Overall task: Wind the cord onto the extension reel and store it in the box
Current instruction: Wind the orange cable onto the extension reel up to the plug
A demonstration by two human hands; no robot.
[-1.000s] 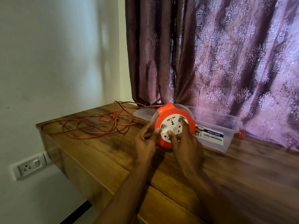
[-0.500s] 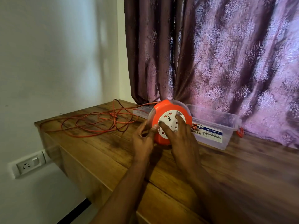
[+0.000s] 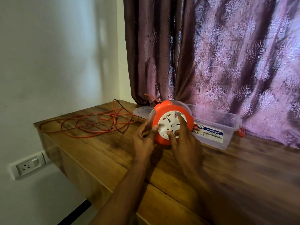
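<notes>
An orange extension reel with a white socket face stands on edge on the wooden table. My left hand grips its left rim, thumb on the edge of the white face. My right hand lies on the white face, with a finger and the thumb pressed on it. The orange cord lies in loose loops on the table to the left, and a stretch of it rises behind the reel. A clear plastic box labelled MULTI-BOX stands open just behind and right of the reel.
A purple patterned curtain hangs behind the table. The box's clear lid lies behind the reel on the left. A wall socket sits on the white wall below the table's left edge. A small orange part shows by the box's right end.
My right hand's fingers have shifted round on the white face. A stretch of cord now rises behind the reel. The view has moved a little.
</notes>
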